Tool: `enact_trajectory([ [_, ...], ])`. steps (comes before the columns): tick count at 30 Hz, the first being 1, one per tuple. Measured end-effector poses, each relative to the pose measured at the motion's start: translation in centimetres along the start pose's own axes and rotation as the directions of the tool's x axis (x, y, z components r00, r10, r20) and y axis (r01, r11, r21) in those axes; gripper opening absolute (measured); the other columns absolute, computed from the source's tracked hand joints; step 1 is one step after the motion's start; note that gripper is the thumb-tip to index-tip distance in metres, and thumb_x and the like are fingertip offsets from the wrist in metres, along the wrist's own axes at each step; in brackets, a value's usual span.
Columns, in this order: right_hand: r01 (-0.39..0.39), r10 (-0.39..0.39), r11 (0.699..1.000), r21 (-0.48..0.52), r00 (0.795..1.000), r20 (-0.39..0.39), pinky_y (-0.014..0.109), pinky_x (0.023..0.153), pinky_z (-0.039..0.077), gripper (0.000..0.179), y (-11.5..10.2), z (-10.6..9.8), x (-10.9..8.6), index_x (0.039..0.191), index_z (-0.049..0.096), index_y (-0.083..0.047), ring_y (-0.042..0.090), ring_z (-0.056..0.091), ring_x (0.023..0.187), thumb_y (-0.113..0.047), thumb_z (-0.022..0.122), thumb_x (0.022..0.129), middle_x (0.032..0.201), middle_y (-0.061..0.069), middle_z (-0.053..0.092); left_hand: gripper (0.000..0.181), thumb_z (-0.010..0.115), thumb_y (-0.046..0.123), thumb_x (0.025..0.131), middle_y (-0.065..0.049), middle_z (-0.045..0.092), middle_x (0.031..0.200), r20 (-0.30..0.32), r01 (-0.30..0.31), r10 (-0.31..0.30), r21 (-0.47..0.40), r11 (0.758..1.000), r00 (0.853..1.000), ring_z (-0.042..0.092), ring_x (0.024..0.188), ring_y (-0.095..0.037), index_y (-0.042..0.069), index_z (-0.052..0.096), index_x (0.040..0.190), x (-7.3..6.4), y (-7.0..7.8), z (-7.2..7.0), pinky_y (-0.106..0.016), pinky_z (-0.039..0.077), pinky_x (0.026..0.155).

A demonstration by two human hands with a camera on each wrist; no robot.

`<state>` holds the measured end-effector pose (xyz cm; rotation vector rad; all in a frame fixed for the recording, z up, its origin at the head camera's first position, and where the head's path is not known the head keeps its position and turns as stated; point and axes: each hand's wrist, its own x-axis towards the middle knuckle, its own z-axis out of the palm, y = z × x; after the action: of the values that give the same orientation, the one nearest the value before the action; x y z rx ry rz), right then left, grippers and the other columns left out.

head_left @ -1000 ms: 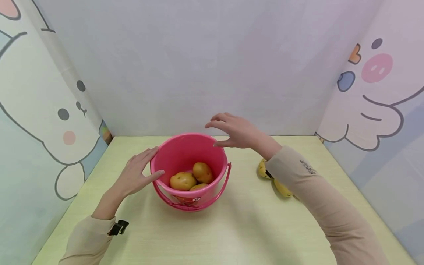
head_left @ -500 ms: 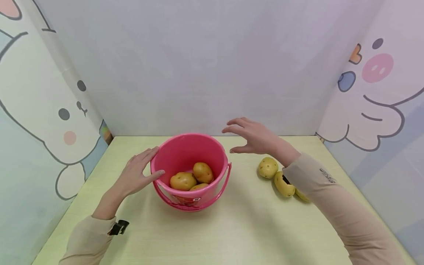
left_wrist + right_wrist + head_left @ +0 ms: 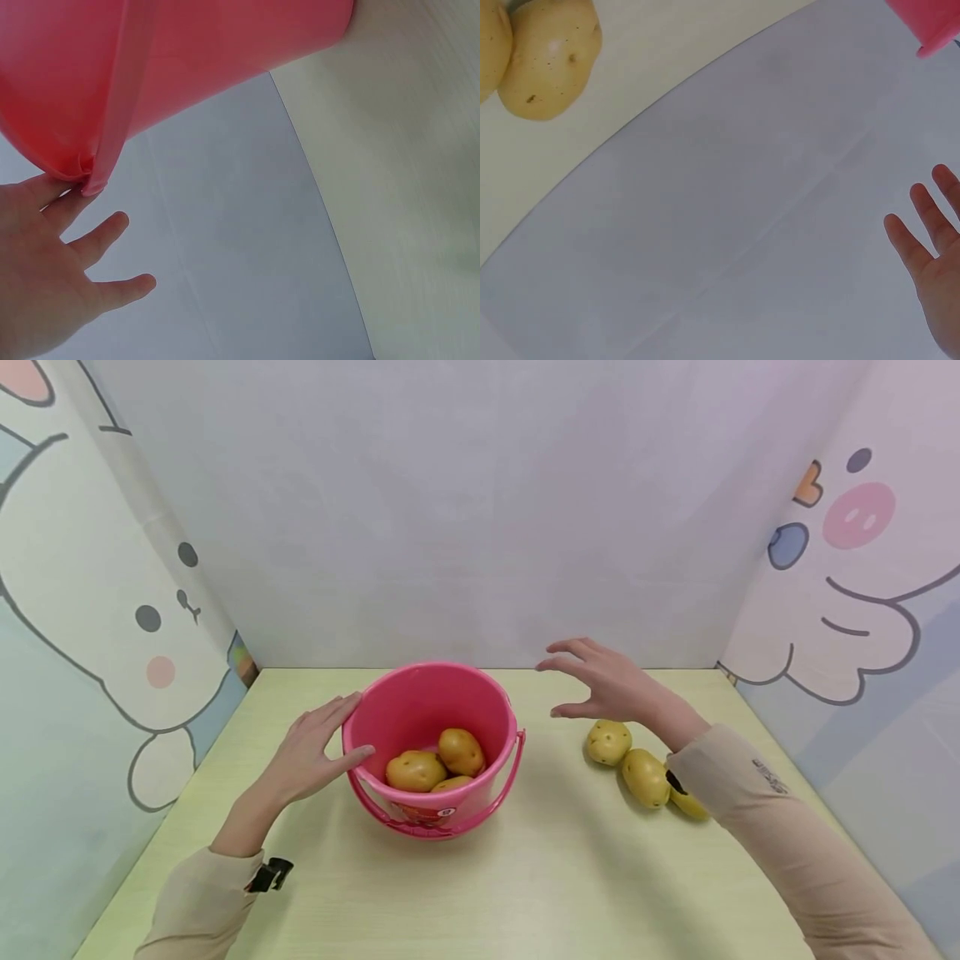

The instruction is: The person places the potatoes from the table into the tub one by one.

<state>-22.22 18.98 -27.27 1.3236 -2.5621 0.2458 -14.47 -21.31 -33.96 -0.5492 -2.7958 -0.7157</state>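
A pink bucket with its handle hanging at the front stands on the table, and three potatoes show inside it. My left hand rests on the bucket's left rim, the thumb reaching over the edge. In the left wrist view, the fingers of that hand are spread and fairly straight beside the handle's joint. My right hand hangs in the air right of the bucket, fingers loosely bent, holding nothing. Below and right of it lie more potatoes, one partly covered by the right sleeve.
The pale yellow table ends at a plain grey back wall. Side walls with cartoon animals stand left and right. The table potatoes lie close together near the right forearm.
My right hand has moved right and slightly down, away from above the bucket's right rim, uncovering the potatoes on the table. The left hand and the bucket stay put.
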Motion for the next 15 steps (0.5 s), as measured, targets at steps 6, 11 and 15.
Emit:
enact_trajectory([
  [6, -0.017, 0.017, 1.000, 0.016, 1.000, 0.002, 0.048, 0.087, 0.038, 0.059, 0.5, 0.5, -1.1, 0.121, 0.051, -0.015, 0.028, 0.037, 0.114, -0.043, 0.069, 0.072, 0.125, 0.010, 0.043, 0.078, 0.063, 0.043, 0.076, -0.014, 0.034, 0.135, 0.002, 0.004, -0.004, 0.006, 1.000, 1.000, 0.023, 0.124, -0.035, 0.010, 0.030, 0.138, 0.0, 0.0, 0.0, -0.060, 0.017, 0.094],
  [11, -0.031, 0.031, 0.999, 0.023, 0.999, 0.008, 0.048, 0.087, 0.038, 0.059, 0.9, 1.1, -2.0, 0.121, 0.051, -0.014, 0.029, 0.037, 0.114, -0.043, 0.069, 0.072, 0.125, 0.011, 0.043, 0.078, 0.063, 0.042, 0.075, -0.014, 0.035, 0.135, 0.000, 0.003, -0.003, 0.006, 1.000, 1.000, 0.023, 0.124, -0.035, 0.010, 0.030, 0.138, 0.0, 0.0, 0.1, -0.059, 0.017, 0.094],
  [15, -0.057, 0.056, 0.998, 0.030, 0.998, 0.023, 0.049, 0.087, 0.038, 0.060, 1.3, 1.6, -2.7, 0.121, 0.051, -0.014, 0.029, 0.036, 0.115, -0.042, 0.069, 0.072, 0.126, 0.011, 0.042, 0.078, 0.064, 0.041, 0.075, -0.014, 0.035, 0.135, -0.003, 0.002, -0.002, 0.005, 1.000, 1.000, 0.024, 0.123, -0.035, 0.010, 0.030, 0.138, 0.0, -0.1, 0.1, -0.059, 0.017, 0.094],
])
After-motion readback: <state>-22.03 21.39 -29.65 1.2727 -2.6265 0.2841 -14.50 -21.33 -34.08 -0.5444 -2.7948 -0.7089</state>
